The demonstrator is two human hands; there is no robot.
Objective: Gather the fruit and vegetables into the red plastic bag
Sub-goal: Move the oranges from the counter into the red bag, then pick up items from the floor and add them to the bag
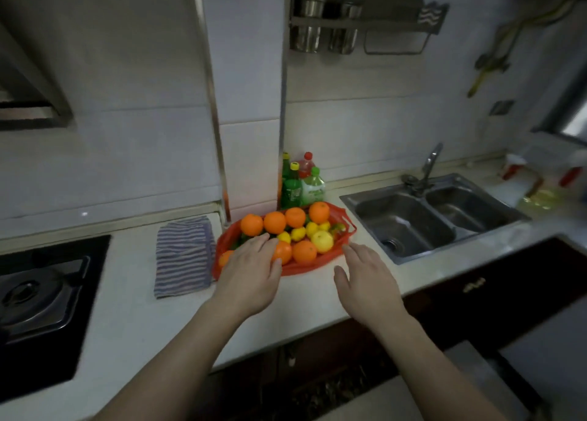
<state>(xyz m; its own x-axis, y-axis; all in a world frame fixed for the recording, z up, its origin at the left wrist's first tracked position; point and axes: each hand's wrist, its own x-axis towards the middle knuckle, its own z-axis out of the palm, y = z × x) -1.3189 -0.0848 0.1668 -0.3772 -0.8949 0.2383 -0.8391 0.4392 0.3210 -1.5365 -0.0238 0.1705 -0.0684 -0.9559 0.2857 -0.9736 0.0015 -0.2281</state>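
The red plastic bag [297,269] lies spread open and flat on the desk [127,325], between a striped cloth [184,255] on its left and the sink [413,223] on its right. The fruit is heaped on top of it rather than enclosed: oranges [274,222] in a back row and at the front, and lemons [322,241] in the middle. Something dark green is tucked under the left oranges, too shadowed to name.

The pile lies straight ahead of both hands, its long axis running left to right across the desk. The left hand [251,268] is the nearer one. It is already over the front left of the heap, with its fingers [263,242] straight and spread, apparently resting against a front orange and gripping nothing. The right hand [365,277] is just short of the bag's front right edge, flat with its fingers straight and empty. Whether it touches the desk cannot be told.

The fruit seems already collected on the plastic, so the likely next move is lifting the bag's edges around it. A handle loop [349,227] shows at the far right, just beyond the right fingertips, so that hand is better placed for it. The left rim lies beside the left hand, close to the cloth.
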